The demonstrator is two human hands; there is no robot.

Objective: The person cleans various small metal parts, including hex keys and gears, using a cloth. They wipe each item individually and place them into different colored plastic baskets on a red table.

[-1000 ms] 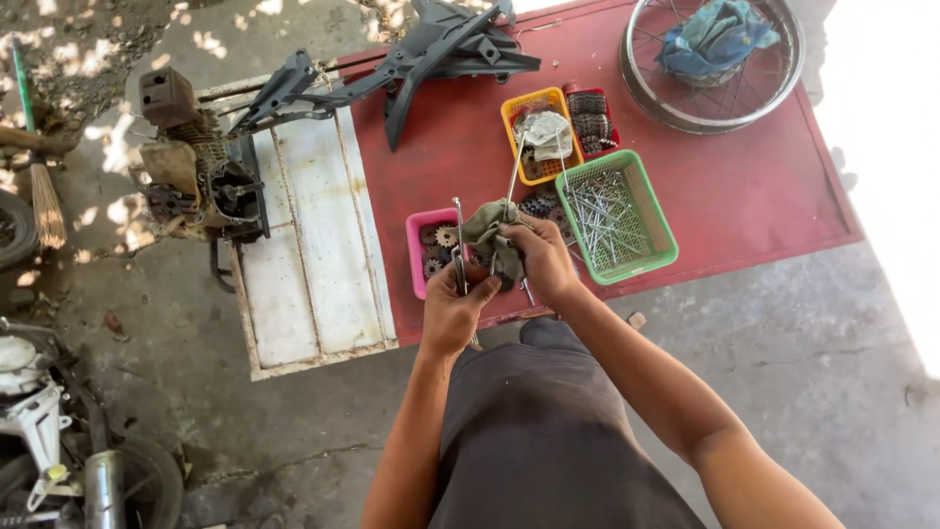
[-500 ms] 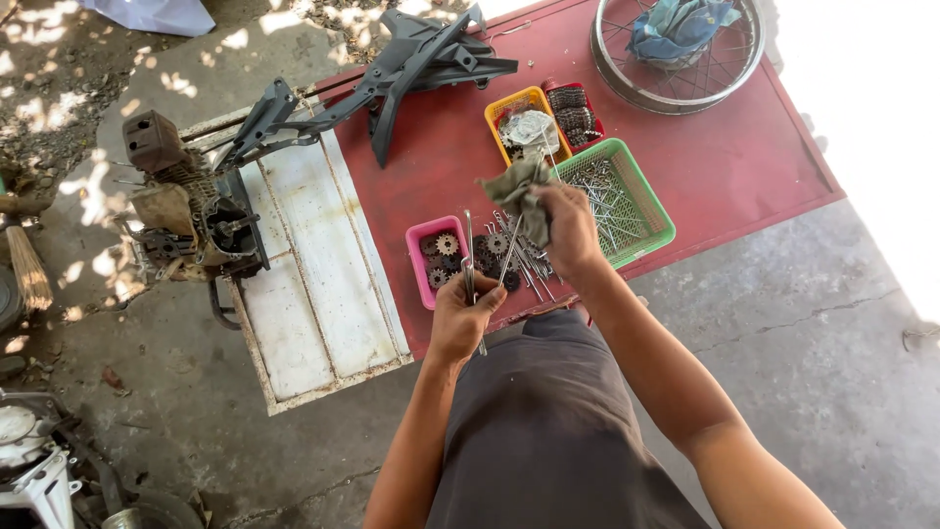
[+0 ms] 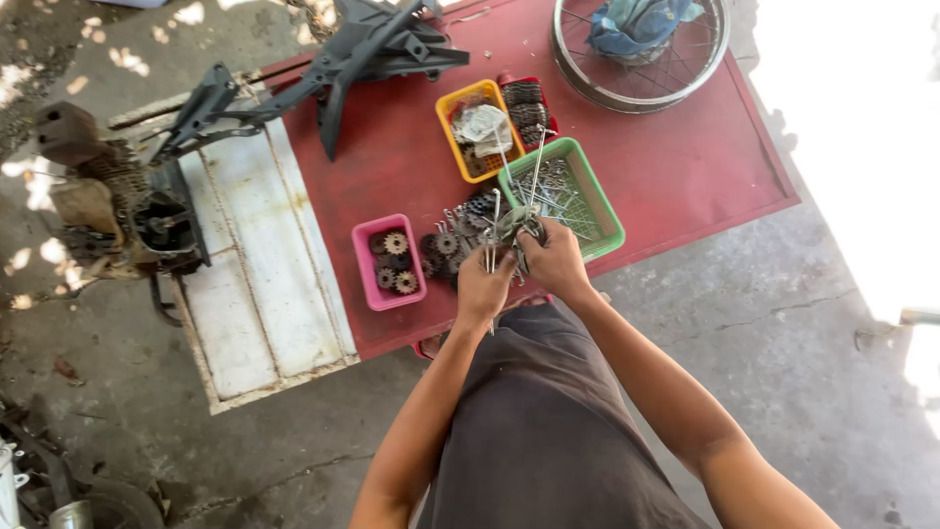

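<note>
My left hand (image 3: 483, 284) and right hand (image 3: 554, 260) meet over the near edge of the red table (image 3: 411, 167), both closed around a bundle of spokes (image 3: 509, 220). The spokes are thin, grey metal rods, some sticking straight up past my knuckles, one long one slanting up over the green basket (image 3: 607, 220). My left fingers pinch a few rods upright; my right fingers wrap the tangled lower ends, pressed together. More spokes lie loose in the green basket just beyond my right hand. Left of my hands sits a pink tray (image 3: 364, 264) with small gears, more gears (image 3: 446, 245) beside it on the table. A yellow tray (image 3: 452, 108) stands behind.
</note>
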